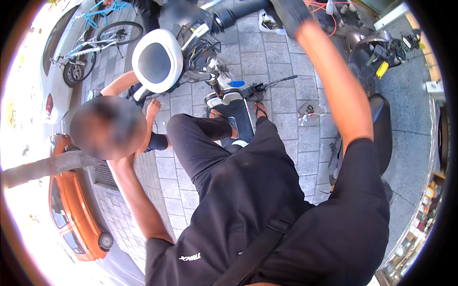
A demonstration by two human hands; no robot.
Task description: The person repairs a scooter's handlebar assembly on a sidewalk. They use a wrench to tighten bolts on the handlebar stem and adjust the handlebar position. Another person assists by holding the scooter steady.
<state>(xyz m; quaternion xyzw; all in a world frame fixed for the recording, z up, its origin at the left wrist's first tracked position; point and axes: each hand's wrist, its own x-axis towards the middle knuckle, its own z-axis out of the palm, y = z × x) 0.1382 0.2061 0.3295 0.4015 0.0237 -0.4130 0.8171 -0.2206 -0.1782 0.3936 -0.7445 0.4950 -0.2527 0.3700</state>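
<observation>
A scooter or e-bike with a white and black deck [237, 117] stands between my legs. One sandalled foot rests by the deck and the other on the paving. My right arm reaches up to the top edge, where my right hand [290, 18], dark as if gloved, is closed on the black handlebar grip [241, 13]; its fingers are partly cut off. A mirror with a white rim [178, 62] rises left of the bars. My left forearm [138, 202] stretches left, and its hand is hidden behind a blurred patch over a person's head [109, 127].
That person's bare hand [153, 107] is close by on the left. Bicycles [119, 34], a silver car [59, 71] and an orange car [76, 209] stand beyond. At right are a parked scooter [369, 45], small items [310, 109] on the paving and an orange cable [332, 24].
</observation>
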